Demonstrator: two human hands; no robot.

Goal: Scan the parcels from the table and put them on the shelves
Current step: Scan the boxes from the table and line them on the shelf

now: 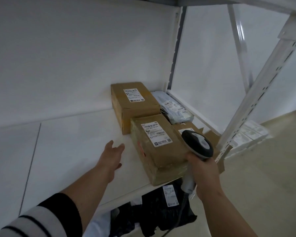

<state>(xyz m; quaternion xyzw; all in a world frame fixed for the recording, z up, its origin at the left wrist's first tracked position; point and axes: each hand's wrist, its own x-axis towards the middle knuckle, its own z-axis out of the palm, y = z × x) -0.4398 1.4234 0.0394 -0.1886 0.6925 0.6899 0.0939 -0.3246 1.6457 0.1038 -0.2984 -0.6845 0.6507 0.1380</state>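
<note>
Right grip (203,170) wraps the scanner (197,145) handle; left grip (112,159) hovers open and empty over the shelf (67,151). My parcel (158,147) sits at the front edge, seemingly overhanging slightly. I should nudge it back flush, label up.

Front parcel (158,147): matt brown cardboard under glossy clear tape, white paper label.
Rear parcel (133,103): matt cardboard.
Shelf board (72,151): smooth matt white.
Upright (256,93): white-painted perforated metal.
Scanner (197,144): smooth grey and black plastic.
</note>
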